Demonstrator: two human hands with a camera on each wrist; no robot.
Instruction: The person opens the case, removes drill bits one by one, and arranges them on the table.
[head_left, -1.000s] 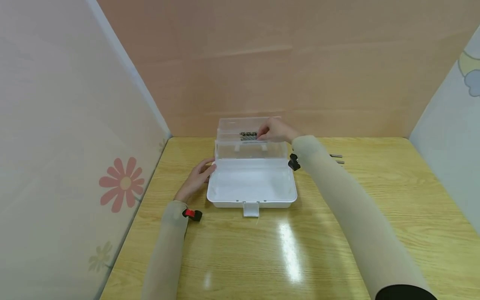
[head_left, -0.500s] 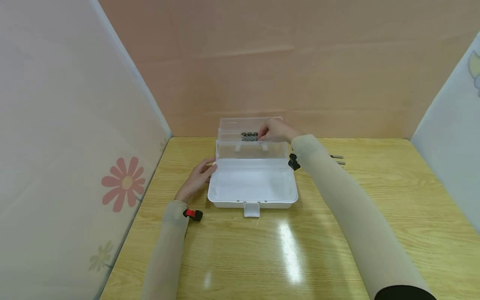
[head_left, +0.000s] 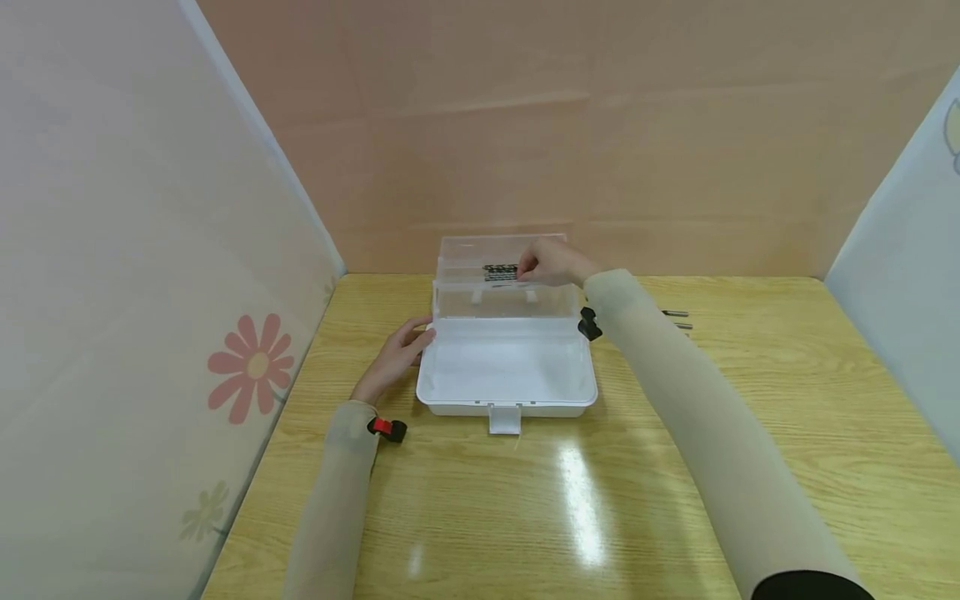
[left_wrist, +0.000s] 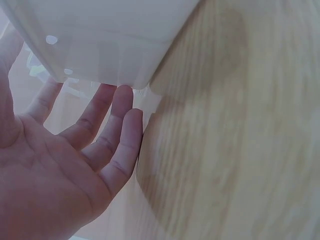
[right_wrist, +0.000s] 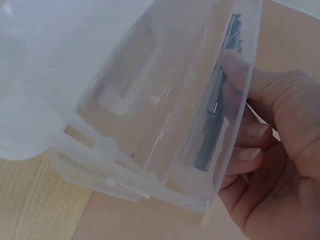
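right hand [head_left: 551, 261] reaches over the open white box [head_left: 507, 375] to the clear lid tray [head_left: 501, 258] standing up at the far side; fingers [right_wrist: 235, 75] curl round the tray's edge, thumb inside pressing on a dark drill bit [right_wrist: 215, 117], which lies lengthwise in the narrow channel just under the thumb tip. the grip looks meant to seat the bit against the tray wall so it stays put, though through the cloudy plastic i cannot tell whether the bit is pinched or only pushed. from the head view several bits [head_left: 500, 272] show as one dark cluster just left of the fingertips; the count is not readable. left hand [head_left: 397, 354] lies flat beside the box, fingers [left_wrist: 112, 130] straight and relaxed, tips touching the box's rounded corner, holding nothing, probably steadying it against the push from the other side. two more metal pieces [head_left: 675, 318] lie on the wooden table [head_left: 787, 400], well apart from both hands, partly cut off by the right sleeve [head_left: 675, 392]. box latch [head_left: 503, 418] hangs open at the near edge.
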